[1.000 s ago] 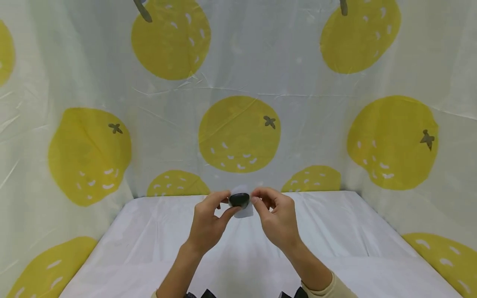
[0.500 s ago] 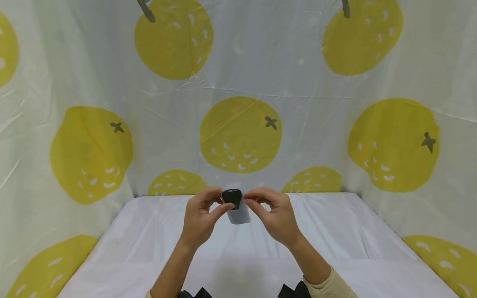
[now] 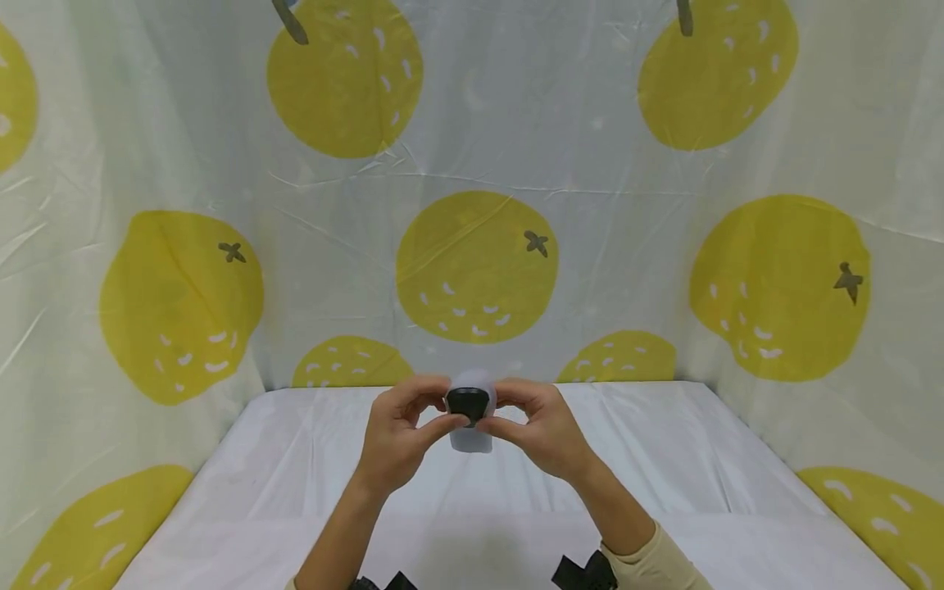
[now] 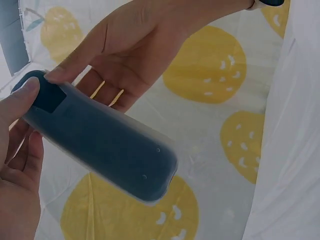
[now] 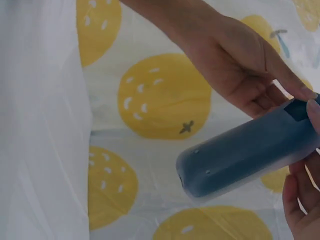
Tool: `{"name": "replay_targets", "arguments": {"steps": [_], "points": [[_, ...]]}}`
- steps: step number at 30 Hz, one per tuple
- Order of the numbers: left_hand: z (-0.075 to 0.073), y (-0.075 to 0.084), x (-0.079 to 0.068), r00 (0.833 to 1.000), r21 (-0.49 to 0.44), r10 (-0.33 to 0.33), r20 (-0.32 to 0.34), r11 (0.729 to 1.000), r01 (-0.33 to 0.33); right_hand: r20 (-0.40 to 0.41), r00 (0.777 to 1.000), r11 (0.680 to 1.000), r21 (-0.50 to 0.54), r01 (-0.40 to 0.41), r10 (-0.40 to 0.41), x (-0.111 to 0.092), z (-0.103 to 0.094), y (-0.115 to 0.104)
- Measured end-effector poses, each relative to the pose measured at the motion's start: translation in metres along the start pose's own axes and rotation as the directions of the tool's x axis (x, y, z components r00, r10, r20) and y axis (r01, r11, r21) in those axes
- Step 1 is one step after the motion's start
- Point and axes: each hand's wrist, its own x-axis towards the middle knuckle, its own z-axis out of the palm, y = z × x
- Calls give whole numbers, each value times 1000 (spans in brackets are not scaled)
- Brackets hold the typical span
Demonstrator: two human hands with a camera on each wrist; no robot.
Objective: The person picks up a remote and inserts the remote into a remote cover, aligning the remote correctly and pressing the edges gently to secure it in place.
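Observation:
A long dark device shaped like a remote control (image 4: pixel 110 140) with rounded ends sits inside a translucent sleeve (image 3: pixel 472 442). Its dark top end (image 3: pixel 468 401) is bare above the sleeve's edge. My left hand (image 3: pixel 398 434) pinches this end from the left, thumb on the near face and fingers behind. From the other side my right hand (image 3: pixel 546 426) pinches it the same way, the two thumbs close together. In the right wrist view the device (image 5: pixel 245 150) slants, with small marks near its lower end. Exactly what kind of device it is cannot be told.
Below the hands lies a table under a white cloth (image 3: pixel 310 483). A pale curtain (image 3: pixel 605 270) printed with yellow fruit closes off the back and both sides. Black wrist mounts (image 3: pixel 586 571) show at the bottom edge of the head view.
The device has swung from tilted to nearly straight and shifted slightly right over the last half second. My right thumb has moved onto its near face. The left hand keeps its grip.

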Motion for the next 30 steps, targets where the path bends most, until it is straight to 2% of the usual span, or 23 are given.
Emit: {"name": "replay_targets", "arguments": {"steps": [3,5,8,11,14,17,20,22,27,29,30], "points": [[-1,3,0,1000,19,-4,12,1000,4,1,996,992,-92,91,-91,1,1,1],[-3,6,1,1000,25,-16,16,1000,15,2,985,973,-152,171,-173,3,3,1],[-6,11,2,1000,41,-28,15,999,27,12,955,925,-245,289,-295,4,5,1],[-7,15,4,1000,86,-20,6,996,20,21,929,869,-348,352,-369,4,7,1],[-7,16,5,999,181,32,-22,983,-28,31,913,805,-460,374,-407,2,10,2],[-3,16,6,989,316,132,-67,943,-104,50,905,748,-545,380,-423,2,13,4],[3,14,7,964,446,240,-110,879,-168,58,904,710,-597,372,-424,2,16,5],[7,14,7,944,510,303,-129,837,-199,56,906,706,-608,364,-420,2,17,5],[14,10,7,874,623,465,-138,727,-289,30,916,735,-587,341,-401,2,18,3],[14,8,8,847,638,513,-140,701,-319,19,917,750,-569,338,-398,2,18,2],[14,8,8,837,634,529,-141,698,-334,14,917,758,-558,337,-398,2,19,1]]}}
